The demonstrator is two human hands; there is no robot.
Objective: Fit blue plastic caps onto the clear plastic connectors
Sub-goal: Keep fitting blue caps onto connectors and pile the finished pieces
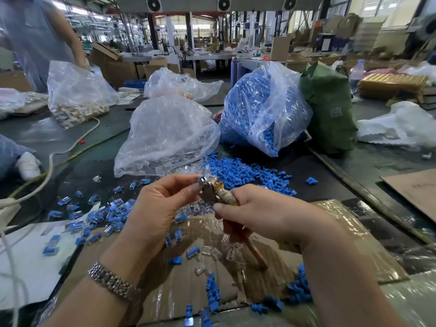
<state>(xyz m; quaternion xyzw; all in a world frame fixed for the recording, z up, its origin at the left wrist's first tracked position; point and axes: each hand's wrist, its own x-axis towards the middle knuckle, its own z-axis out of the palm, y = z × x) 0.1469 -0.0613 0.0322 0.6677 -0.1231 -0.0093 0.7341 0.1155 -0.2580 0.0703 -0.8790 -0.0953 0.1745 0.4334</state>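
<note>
Above the taped cardboard sheet on the worktop, the right hand wraps its grip round a metal hand tool, while the left hand pinches a blue cap at the tool's head; whether a clear connector sits inside it I cannot tell. Finished capped connectors lie scattered to the left, a modest batch. Loose blue caps, spare clear connectors and a big bag of caps suggest most of the job remains.
</note>
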